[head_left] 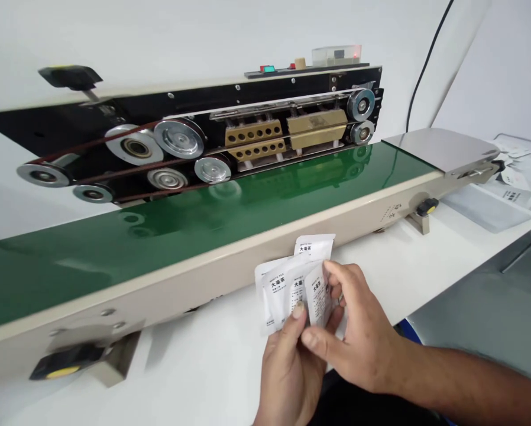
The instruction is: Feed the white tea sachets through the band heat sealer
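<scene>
My left hand (287,367) is closed on a fanned stack of small white sachets (287,287) with black printed text, held just above the white table near the sealing machine's front side. My right hand (358,331) comes in from the right and pinches the rightmost sachet of the stack between thumb and fingers. One sachet (313,245) sticks up above the others.
A band sealing machine with a green conveyor belt (203,219) runs across the white table (194,367). Its pulleys and brass blocks (287,135) sit behind the belt. A steel plate (438,148) ends the belt at right. More white pouches (514,177) lie at the far right.
</scene>
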### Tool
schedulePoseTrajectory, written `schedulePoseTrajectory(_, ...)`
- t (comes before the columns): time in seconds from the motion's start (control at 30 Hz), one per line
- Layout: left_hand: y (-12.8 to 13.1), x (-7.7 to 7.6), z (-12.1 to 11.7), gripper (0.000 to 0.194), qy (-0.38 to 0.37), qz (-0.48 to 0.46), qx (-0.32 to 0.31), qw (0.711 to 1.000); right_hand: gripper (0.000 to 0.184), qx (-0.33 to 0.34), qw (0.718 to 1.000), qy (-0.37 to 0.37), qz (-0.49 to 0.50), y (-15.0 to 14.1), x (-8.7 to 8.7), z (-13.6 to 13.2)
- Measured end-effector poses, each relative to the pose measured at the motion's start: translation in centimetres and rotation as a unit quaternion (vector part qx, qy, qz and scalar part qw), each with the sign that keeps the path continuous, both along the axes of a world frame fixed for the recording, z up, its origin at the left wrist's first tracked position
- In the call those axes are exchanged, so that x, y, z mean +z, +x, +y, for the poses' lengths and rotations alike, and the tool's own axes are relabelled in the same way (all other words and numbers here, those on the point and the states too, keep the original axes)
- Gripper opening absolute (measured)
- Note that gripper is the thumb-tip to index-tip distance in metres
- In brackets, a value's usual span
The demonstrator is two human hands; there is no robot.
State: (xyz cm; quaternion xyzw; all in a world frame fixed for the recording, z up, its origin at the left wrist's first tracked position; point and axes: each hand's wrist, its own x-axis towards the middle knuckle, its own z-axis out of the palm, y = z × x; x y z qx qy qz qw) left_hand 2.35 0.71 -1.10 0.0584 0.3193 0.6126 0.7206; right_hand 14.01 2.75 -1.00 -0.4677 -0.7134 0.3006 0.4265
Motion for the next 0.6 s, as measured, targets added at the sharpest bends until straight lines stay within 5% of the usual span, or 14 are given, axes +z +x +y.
schedulePoseTrajectory(0.13,0.1,-0.1,-0.1,0.048,-0.016,0.022,0.024,0.999,0.08,0.022,0.999,-0.039,0.023,0.3,0.5,-0.3)
schedulePoseTrajectory(0.43,1.2,1.4,0.5,0.057,0.004,0.075,0.051,0.996,0.035,0.029,0.987,-0.12,0.099,2.5,1.7,-0.1)
schedulePoseTrajectory(0.5,1.0,1.2,0.4,0.058,-0.022,0.107,0.047,0.993,0.021,0.032,0.983,-0.134,0.118,3.1,2.4,0.2)
schedulePoseTrajectory(0.6,0.0,-0.3,0.2,0.054,-0.069,0.179,0.032,0.981,0.023,0.016,0.981,-0.12,0.15,5.0,4.0,1.2)
